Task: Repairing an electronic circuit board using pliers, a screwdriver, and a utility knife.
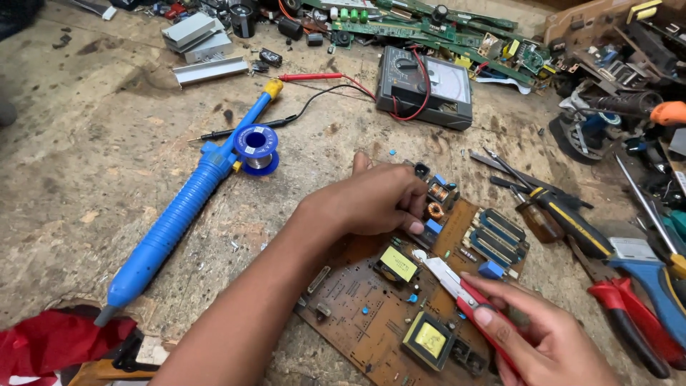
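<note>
A brown circuit board (357,293) lies flat on the worn workbench, carrying yellow-topped transformers, copper coils and blue parts. My left hand (375,200) rests on the board's far edge, fingertips pressing on components near a copper coil (435,209). My right hand (532,332) grips red-handled side cutters (457,286), whose metal tip points at the board's middle, just right of a yellow transformer (397,263).
A long blue desoldering pump (179,218) and a solder spool (256,145) lie to the left. An analog multimeter (425,86) with red and black probes sits behind. Screwdrivers, pliers (636,286) and tools crowd the right; scrap boards line the back. Red cloth (50,339) at lower left.
</note>
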